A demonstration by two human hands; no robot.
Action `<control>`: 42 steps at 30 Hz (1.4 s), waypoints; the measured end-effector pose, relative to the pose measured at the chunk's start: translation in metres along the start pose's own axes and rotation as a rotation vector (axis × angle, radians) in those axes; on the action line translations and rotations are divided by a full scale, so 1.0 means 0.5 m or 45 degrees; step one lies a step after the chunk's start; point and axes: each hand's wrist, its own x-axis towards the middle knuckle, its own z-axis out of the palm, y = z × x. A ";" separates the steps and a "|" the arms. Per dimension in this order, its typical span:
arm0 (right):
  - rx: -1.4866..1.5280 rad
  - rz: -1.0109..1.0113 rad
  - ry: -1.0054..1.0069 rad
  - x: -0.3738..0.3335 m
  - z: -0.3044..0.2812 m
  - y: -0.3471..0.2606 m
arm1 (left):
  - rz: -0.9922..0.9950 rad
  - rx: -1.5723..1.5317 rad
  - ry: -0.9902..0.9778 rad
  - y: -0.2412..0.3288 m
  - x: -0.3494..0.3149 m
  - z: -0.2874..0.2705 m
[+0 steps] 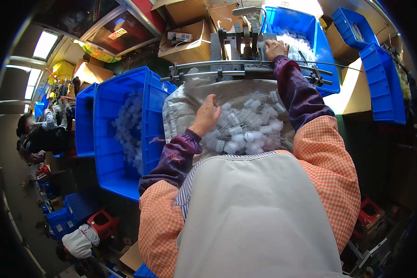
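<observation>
My left hand (206, 116) hovers over the near left of a pile of small whitish brush-like pieces (250, 123), some with rows of bristles and thin wire stems. Its fingers are curled together, and what they pinch is too small to make out. The pile lies on a pale woven plastic sheet (176, 113) in front of me. Beyond it stands a metal bench machine (238, 44) with upright plates and horizontal rods. My right hand (276, 47) rests on the machine's right side, fingers apart, with nothing visible in them.
On the left, a blue crate (118, 178) holds many white pieces; another blue bin (271, 16) with white pieces stands behind the machine at right. More blue crates (382, 83) are at far right. Cardboard boxes (187, 48) stand behind. People (81, 241) sit at far left.
</observation>
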 end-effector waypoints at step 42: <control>-0.273 0.331 0.184 0.007 -0.082 0.140 | 0.463 -0.297 0.028 0.134 0.058 -0.048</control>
